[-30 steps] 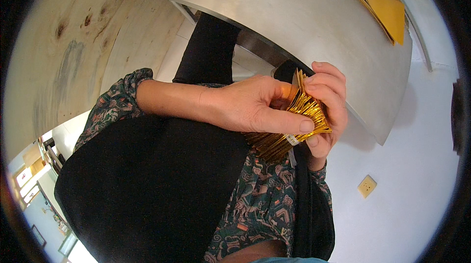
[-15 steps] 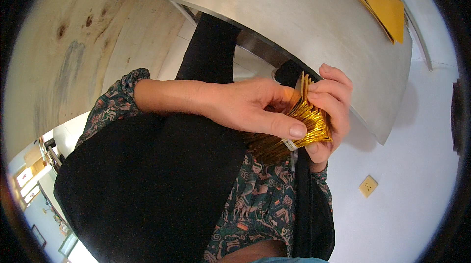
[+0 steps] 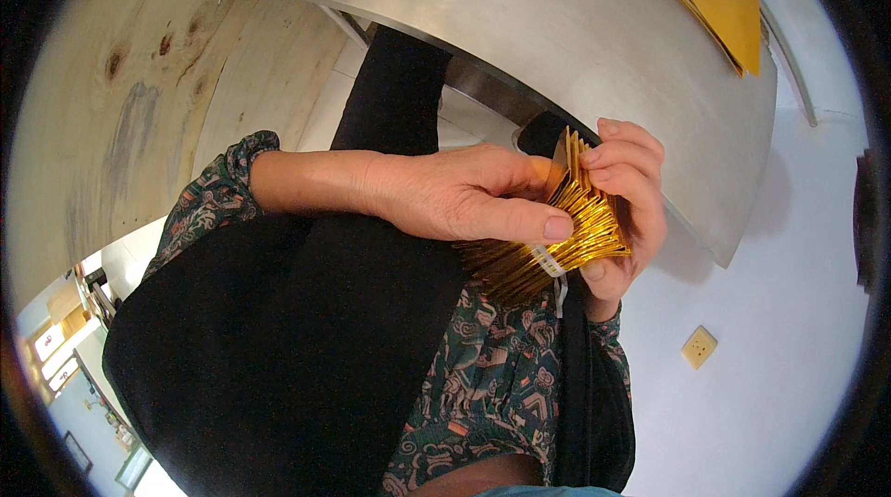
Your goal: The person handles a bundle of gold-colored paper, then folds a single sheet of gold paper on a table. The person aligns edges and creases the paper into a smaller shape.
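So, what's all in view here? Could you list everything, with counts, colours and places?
Shiny fanned foil-like stack: one, gold, between the two hands
Narrow paper-like band: one, white, across the stack
Smooth metal-looking tabletop: one, grey, top and upper right
Flat folder-like packet: at least one, yellow, on the tabletop, upper right
Square wall socket: one, cream, right
Plain wall: one, bluish white, right
Knotty wood surface: count unclear, pale tan, left
Unclear object: one, dark, far right edge
Patterned clothing: count unclear, green and pink, torso and sleeves
Trouser leg: one clear, black, upper centre
Left hand: one, bare, grip on stack
Right hand: one, bare, grip on stack
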{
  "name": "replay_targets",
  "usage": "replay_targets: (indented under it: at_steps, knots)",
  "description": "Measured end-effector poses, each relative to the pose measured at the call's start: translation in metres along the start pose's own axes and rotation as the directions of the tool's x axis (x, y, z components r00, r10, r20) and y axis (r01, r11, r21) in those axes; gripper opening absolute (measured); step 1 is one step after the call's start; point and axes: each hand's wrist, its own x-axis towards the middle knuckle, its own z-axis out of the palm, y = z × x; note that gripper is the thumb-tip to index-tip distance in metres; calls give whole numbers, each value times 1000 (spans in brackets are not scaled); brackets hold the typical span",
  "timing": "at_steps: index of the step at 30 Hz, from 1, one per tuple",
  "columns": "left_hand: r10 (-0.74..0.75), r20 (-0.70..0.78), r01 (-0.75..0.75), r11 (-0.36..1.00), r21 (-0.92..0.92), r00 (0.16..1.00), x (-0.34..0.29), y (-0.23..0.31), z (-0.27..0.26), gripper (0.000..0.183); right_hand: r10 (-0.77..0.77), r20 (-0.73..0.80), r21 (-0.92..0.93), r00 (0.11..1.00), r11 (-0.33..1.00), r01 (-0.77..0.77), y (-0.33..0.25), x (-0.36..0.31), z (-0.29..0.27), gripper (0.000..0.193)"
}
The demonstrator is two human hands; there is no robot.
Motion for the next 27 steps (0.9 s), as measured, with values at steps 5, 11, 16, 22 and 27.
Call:
replay_targets:
  at_steps: [5, 11, 16, 22, 27]
  knots:
    - [-21, -5, 21, 999, 38, 1000, -1, 1, 1, 51, 0, 29, 41, 1000, 999, -1, -1, 2, 0, 61]
    - [49, -48, -45, 996, 70, 998, 2, 1, 6, 56, 1, 19, 5, 1000, 1000, -1, -4, 1, -1, 64]
    - [23, 0, -23, 1000, 4, 1000, 3, 2, 4, 53, 19, 44, -4, 999, 1000, -19, -5, 3, -4, 71]
    - [-40, 7, 39, 998, 43, 999, 6, 5, 3, 53, 33, 80, -18, 996, 999, -31, -4, 4, -6, 77]
    - [-90, 20, 90, 995, 39, 996, 9, 4, 2, 53, 7, 94, -13, 996, 1000, -6, 1, 4, -7, 77]
